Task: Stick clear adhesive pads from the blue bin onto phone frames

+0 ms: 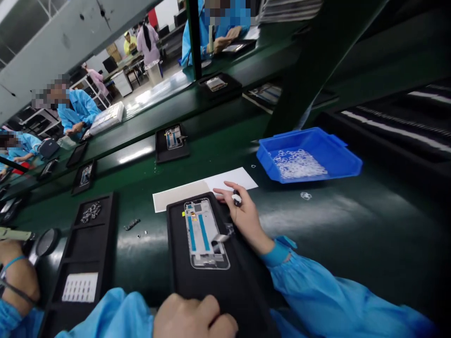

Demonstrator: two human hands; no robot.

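Observation:
A black foam tray (197,281) lies before me, with an open phone frame (207,234) in it. The frame has two blue strips, and a silver flex cable (220,238) sticks out at its right side. My right hand (248,216) is at the tray's upper right edge, index finger and thumb reaching over white paper (232,180). A small black-and-white object (237,199) is tucked in its curled fingers; its kind cannot be made out. My left hand (197,317) is closed over the tray's near end, its fingertips hidden.
A blue bin (310,157) of small white rings stands at right. At left is a compartment tray (89,239) with small dark parts and a white label sheet (80,287). Loose parts (132,224) lie between. A neighbour's arm (17,277) is at far left. Trays (172,143) sit on the line beyond.

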